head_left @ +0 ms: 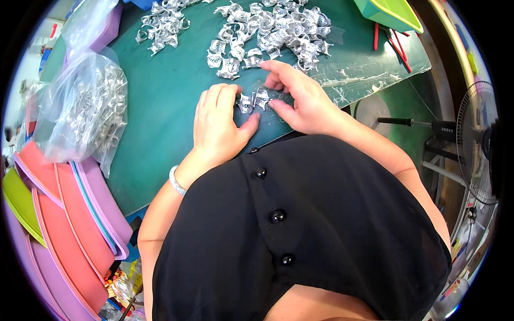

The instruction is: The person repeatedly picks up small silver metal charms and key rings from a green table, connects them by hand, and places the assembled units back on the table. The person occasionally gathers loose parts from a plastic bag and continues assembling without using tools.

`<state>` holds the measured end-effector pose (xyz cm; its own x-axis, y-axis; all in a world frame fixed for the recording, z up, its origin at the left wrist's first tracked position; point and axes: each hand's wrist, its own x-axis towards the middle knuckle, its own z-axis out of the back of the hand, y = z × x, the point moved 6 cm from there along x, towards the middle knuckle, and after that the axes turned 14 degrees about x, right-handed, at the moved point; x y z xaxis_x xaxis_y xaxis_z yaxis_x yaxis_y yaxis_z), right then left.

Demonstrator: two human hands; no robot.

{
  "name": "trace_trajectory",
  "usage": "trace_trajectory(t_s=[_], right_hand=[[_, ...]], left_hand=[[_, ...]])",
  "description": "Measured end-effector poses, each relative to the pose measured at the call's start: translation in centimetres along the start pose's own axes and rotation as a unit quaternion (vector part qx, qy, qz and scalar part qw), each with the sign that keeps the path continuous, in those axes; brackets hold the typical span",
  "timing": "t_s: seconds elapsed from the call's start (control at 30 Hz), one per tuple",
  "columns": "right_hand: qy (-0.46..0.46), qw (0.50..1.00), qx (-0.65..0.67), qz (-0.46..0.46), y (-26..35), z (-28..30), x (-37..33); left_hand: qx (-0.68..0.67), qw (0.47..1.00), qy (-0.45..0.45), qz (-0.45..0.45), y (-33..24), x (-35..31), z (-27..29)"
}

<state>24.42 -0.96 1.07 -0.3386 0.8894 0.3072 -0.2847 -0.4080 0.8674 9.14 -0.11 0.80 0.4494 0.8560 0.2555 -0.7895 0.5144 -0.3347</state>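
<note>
Two small curved silver openwork metal pieces stand side by side on the green tabletop between my hands; they look like the halves of a claw clip, though I cannot make out whether they are joined. My left hand (pixel 218 122) curls around the left piece (pixel 246 104), fingertips at its far edge and thumb at its near side. Beside the right piece (pixel 262 98), my right hand (pixel 302 101) has its thumb close to the edge. Its index finger stretches toward the heap of similar silver pieces (pixel 273 29), the other fingers bent, nothing visibly gripped.
A smaller cluster of silver pieces (pixel 162 27) lies at the far left. A clear plastic bag (pixel 88 104) full of them stands left, above stacked coloured baskets (pixel 75 214). A green bin (pixel 393 13) and red-handled pliers (pixel 399 51) sit far right; a fan (pixel 476 142) stands beyond.
</note>
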Motion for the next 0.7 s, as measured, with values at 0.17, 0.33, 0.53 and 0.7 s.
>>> trace_trajectory(t_s=[0.17, 0.33, 0.53, 0.7], right_hand=[[0.03, 0.999, -0.042, 0.004, 0.0, -0.3, -0.1], [0.049, 0.997, 0.001, 0.057, 0.2, -1.2, 0.2], [-0.09, 0.982, -0.143, 0.083, 0.6, 0.2, 3.3], [-0.036, 0.988, -0.15, 0.031, -0.5, -1.0, 3.8]], left_hand=[[-0.036, 0.998, -0.04, -0.042, -0.7, 0.3, 0.3], [-0.024, 0.996, 0.007, -0.085, -0.7, 0.1, -0.1], [-0.004, 0.998, 0.014, -0.059, 0.3, -0.6, 0.6], [0.042, 0.998, 0.02, -0.049, 1.5, -1.4, 1.4]])
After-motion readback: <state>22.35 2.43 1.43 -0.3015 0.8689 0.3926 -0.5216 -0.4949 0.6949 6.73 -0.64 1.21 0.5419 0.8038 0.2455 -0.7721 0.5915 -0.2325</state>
